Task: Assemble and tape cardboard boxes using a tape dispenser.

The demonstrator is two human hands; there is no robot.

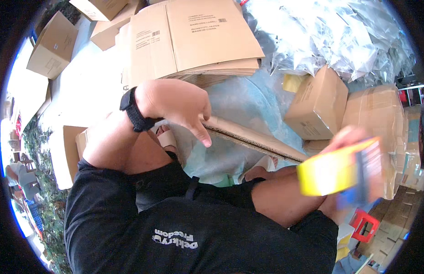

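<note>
R hand (pixel 358 141) gripped a blurred yellow tape dispenser (pixel 337 173); L hand (pixel 177 107), fingers loosely spread, touched a flat cardboard sheet (pixel 253 139); sealed box (pixel 317 104) far right.

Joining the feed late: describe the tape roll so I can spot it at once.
Start at the sealed brown box on the right. Just below it, the right hand grips the tape roll: bright yellow, on a blue holder, blurred, unlike the brown cardboard around it.

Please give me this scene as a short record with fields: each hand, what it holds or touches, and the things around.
left hand: open, fingers pointing down, just above the flat cardboard piece; contact unclear
right hand: blurred, grips a yellow tape dispenser
wrist: black band
behind: stack of flattened cartons
right side: closed small box
far right: clear plastic bags
</note>
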